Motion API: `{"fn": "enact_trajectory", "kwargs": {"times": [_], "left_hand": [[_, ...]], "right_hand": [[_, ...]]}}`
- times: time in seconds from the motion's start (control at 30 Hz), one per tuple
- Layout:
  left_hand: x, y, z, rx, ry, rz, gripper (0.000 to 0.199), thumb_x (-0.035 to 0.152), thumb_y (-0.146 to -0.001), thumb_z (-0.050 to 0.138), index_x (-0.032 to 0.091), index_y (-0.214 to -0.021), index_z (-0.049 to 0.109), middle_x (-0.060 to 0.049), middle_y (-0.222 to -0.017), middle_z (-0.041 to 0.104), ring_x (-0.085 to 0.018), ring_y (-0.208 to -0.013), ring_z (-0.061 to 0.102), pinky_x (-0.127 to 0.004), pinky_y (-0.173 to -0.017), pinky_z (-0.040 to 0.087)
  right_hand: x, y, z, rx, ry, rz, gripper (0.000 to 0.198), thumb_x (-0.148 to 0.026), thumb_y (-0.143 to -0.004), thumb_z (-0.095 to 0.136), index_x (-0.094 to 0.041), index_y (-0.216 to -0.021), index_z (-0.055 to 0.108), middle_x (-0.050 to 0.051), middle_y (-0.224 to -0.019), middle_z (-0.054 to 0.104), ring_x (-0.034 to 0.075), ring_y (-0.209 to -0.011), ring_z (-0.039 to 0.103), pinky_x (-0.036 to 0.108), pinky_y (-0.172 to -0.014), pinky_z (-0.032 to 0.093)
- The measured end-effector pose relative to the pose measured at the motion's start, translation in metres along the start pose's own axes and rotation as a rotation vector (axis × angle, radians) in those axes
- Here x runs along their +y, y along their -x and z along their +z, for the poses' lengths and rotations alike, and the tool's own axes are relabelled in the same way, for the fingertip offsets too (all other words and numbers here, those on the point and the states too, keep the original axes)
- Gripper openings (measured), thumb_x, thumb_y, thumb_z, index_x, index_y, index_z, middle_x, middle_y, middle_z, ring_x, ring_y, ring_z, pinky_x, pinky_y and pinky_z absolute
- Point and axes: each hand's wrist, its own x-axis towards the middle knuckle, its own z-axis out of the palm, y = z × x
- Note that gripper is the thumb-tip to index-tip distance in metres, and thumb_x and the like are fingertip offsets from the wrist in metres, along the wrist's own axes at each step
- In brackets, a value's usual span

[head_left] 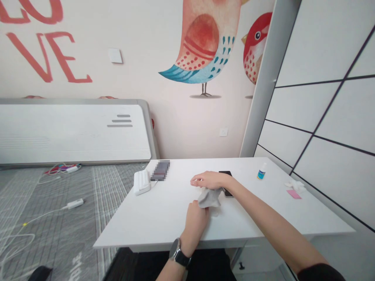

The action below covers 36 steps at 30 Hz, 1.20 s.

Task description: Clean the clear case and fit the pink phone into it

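A crumpled light grey cloth is bunched between my two hands, just above the white table. My left hand, with a black-strapped watch on its wrist, is closed at the cloth's lower left side; its fingertips are hidden. From above, my right hand reaches across and grips the cloth's top with bent fingers. Whether something else lies inside the cloth, I cannot tell. A black phone lies flat behind my right wrist, partly covered by it. A faint clear object shows on the table beside my left hand.
On the white table are a white power strip-like block, a pixelated dark item, a small blue-labelled bottle, a crumpled white tissue and a pink slip. A bed with cables stands left; a paneled wardrobe stands right.
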Motion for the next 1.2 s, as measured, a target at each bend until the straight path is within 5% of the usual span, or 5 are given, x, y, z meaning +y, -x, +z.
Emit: {"fn": "enact_trajectory", "kwargs": {"times": [0.37,0.57,0.73,1.0,1.2], "left_hand": [[-0.003,-0.002,0.002,0.017,0.031,-0.015,0.029,0.036,-0.101,0.066,0.017,-0.123,0.066,-0.008,-0.122,0.069,-0.022,-0.106,0.070,-0.045,-0.093,0.060],[-0.006,-0.003,-0.002,0.020,0.037,0.010,0.030,0.037,-0.101,0.066,0.018,-0.124,0.066,-0.009,-0.126,0.068,-0.023,-0.108,0.069,-0.045,-0.094,0.060],[-0.008,-0.004,-0.002,0.027,0.058,0.031,0.029,0.034,-0.101,0.067,0.018,-0.124,0.066,-0.009,-0.130,0.067,-0.024,-0.114,0.068,-0.048,-0.098,0.058],[-0.008,-0.003,-0.001,0.026,0.062,0.035,0.026,0.035,-0.101,0.067,0.017,-0.119,0.067,-0.007,-0.119,0.071,-0.022,-0.105,0.070,-0.045,-0.093,0.060],[-0.013,-0.008,0.000,0.030,0.061,0.081,0.028,0.033,-0.100,0.067,0.017,-0.124,0.066,-0.009,-0.127,0.068,-0.024,-0.112,0.069,-0.047,-0.097,0.059]], "right_hand": [[-0.001,-0.012,-0.001,-0.052,0.013,-0.016,0.039,-0.052,-0.106,0.047,-0.031,-0.125,0.074,0.002,-0.122,0.079,0.023,-0.105,0.074,0.033,-0.085,0.053],[-0.023,-0.016,0.015,0.063,0.086,0.054,0.050,-0.059,-0.104,0.048,-0.020,-0.120,0.076,0.016,-0.119,0.078,0.036,-0.111,0.072,0.043,-0.088,0.051],[-0.022,-0.011,0.013,0.075,0.021,-0.014,0.035,-0.052,-0.104,0.053,-0.032,-0.124,0.073,0.001,-0.118,0.079,0.025,-0.110,0.072,0.036,-0.092,0.049],[-0.011,-0.021,0.006,-0.055,0.070,0.167,0.036,-0.047,-0.103,0.062,-0.018,-0.125,0.066,0.010,-0.127,0.068,0.024,-0.110,0.068,0.049,-0.098,0.057],[-0.019,-0.013,0.010,-0.004,0.023,-0.014,0.034,-0.044,-0.103,0.056,-0.033,-0.132,0.069,0.002,-0.125,0.077,0.026,-0.116,0.070,0.041,-0.099,0.051]]}}
